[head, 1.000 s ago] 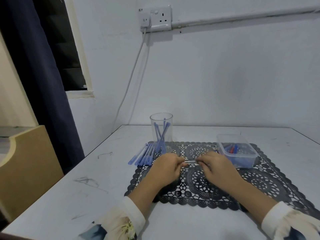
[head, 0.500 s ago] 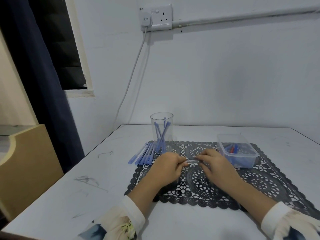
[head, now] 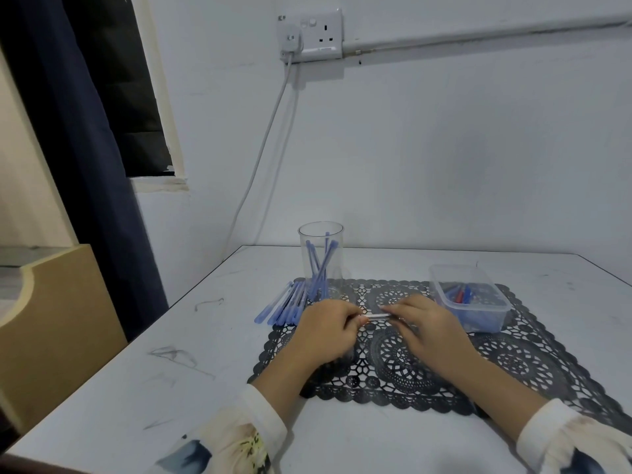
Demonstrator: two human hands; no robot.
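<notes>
In the middle of the frame a clear pen barrel (head: 378, 315) is held just above the black lace placemat (head: 513, 364), its long axis running left to right across the picture, almost level. The left hand (head: 328, 331) pinches its left end with curled fingertips, and the right hand (head: 427, 331) pinches its right end the same way. Only the short middle stretch shows between them, and both ends are hidden inside the fingers. Neither hand is the nearer, since the barrel bridges the gap between them. Any fitting or pulling apart would therefore likely run along that left-right line, though what sits at either end cannot be told. Finished blue pens (head: 284, 307) lie in a row just left of the left hand. More stand in the glass (head: 320, 261) above them, and a plastic tub (head: 478, 319) of parts sits just right of the right hand.
</notes>
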